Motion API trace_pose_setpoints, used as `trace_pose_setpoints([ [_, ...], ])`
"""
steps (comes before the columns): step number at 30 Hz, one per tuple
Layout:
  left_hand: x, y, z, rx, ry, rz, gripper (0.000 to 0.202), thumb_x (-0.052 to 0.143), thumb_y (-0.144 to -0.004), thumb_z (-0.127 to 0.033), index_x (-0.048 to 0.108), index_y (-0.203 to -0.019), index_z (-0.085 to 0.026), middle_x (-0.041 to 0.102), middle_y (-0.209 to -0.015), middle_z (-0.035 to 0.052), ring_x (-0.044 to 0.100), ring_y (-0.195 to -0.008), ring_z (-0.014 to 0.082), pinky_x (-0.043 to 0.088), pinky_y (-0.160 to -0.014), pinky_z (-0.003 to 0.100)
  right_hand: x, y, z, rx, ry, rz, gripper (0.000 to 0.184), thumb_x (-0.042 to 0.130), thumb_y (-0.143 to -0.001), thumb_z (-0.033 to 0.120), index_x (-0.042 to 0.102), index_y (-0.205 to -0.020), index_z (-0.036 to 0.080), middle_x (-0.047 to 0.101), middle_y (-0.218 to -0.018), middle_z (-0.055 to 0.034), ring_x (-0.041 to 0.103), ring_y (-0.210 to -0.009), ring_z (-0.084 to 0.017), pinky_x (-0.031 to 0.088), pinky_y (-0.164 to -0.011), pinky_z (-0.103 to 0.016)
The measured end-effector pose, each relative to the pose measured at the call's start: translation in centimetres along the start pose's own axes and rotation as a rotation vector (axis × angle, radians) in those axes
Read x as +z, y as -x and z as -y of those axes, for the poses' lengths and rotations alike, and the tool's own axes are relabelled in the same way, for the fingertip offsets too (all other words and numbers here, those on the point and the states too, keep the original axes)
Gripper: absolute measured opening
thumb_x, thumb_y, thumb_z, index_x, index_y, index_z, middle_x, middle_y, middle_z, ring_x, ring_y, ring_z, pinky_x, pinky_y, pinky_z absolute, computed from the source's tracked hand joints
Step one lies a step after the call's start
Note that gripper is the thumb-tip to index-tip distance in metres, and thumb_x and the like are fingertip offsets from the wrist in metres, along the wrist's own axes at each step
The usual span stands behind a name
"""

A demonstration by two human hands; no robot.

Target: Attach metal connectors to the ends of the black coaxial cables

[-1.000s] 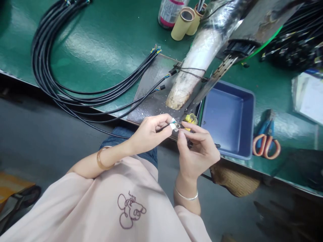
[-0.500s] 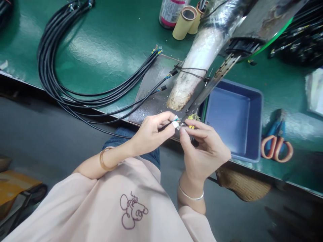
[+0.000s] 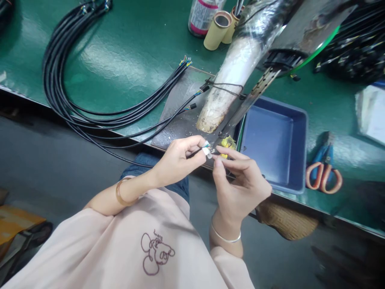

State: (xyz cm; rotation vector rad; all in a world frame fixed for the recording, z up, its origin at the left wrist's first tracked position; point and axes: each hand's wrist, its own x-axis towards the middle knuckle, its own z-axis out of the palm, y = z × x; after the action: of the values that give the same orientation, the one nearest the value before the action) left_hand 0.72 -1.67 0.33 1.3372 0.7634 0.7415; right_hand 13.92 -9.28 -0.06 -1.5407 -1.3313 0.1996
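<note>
My left hand (image 3: 183, 156) is closed in a pinch, white wraps on its thumb and index fingertips, around the end of a black cable (image 3: 135, 163). Fine coloured wires (image 3: 208, 147) poke out past those fingertips. Close by on the right, my right hand (image 3: 237, 176) has thumb and fingers pinched at the wire ends; what they hold is too small to make out. Just above the hands slants a perforated metal barrel (image 3: 264, 85), like a soldering iron's, its tip pointing down toward the wires. A yellow sponge-like piece (image 3: 227, 144) lies behind my right fingertips.
Coiled black cables (image 3: 57, 68) lie on the green bench (image 3: 135, 36) at left, two ends carrying black connectors (image 3: 205, 88). A wrapped pipe (image 3: 222, 86) hangs over a dark plate (image 3: 177, 104). To the right are a blue tray (image 3: 270, 140), orange-handled scissors (image 3: 325, 176) and pliers (image 3: 326, 150).
The view has shifted slightly. My right fingertips sit a little lower and more of the yellow piece shows. Both hands stay pinched close together beneath the metal barrel.
</note>
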Motion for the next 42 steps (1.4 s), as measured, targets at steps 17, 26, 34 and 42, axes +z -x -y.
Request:
trace_pose_setpoints([
  [17,0.07,0.19,0.46,-0.073,0.121,0.005,0.016,0.055,-0.087,-0.025,0.049,-0.075,-0.017,0.032,-0.06,-0.0068,0.028,-0.055,0.0061,0.024,-0.052,0.021,0.17,0.02,-0.01,-0.055,0.044,0.003,0.013,0.074,-0.083,0.011,0.071,-0.089,0.022,0.08,-0.099,-0.0018,0.078,-0.089,-0.018,0.065,-0.075,-0.027],
  [26,0.07,-0.12,-0.25,-0.009,0.051,0.008,0.017,0.05,-0.09,-0.027,0.047,-0.077,-0.017,0.032,-0.064,-0.0063,0.03,-0.057,0.0065,0.027,-0.054,0.021,0.26,0.01,0.12,-0.085,0.063,-0.051,0.013,0.075,-0.082,0.009,0.071,-0.089,0.02,0.08,-0.099,-0.0023,0.078,-0.092,-0.02,0.064,-0.076,-0.028],
  [34,0.15,-0.16,-0.36,-0.016,0.035,-0.006,0.017,0.05,-0.089,-0.028,0.047,-0.076,-0.017,0.032,-0.063,-0.0064,0.029,-0.057,0.0065,0.027,-0.053,0.02,-0.19,-0.33,0.54,-0.249,0.193,-0.019,0.017,0.074,-0.082,0.006,0.068,-0.091,0.02,0.08,-0.101,-0.0033,0.078,-0.094,-0.019,0.064,-0.078,-0.027],
  [42,0.04,0.14,0.03,-0.073,0.017,0.006,0.015,0.052,-0.086,-0.025,0.048,-0.075,-0.017,0.032,-0.061,-0.0071,0.029,-0.056,0.0059,0.025,-0.054,0.02,-0.58,-0.44,0.55,-0.338,0.287,0.045,0.018,0.073,-0.083,0.006,0.066,-0.087,0.022,0.08,-0.099,-0.001,0.078,-0.087,-0.016,0.062,-0.077,-0.025],
])
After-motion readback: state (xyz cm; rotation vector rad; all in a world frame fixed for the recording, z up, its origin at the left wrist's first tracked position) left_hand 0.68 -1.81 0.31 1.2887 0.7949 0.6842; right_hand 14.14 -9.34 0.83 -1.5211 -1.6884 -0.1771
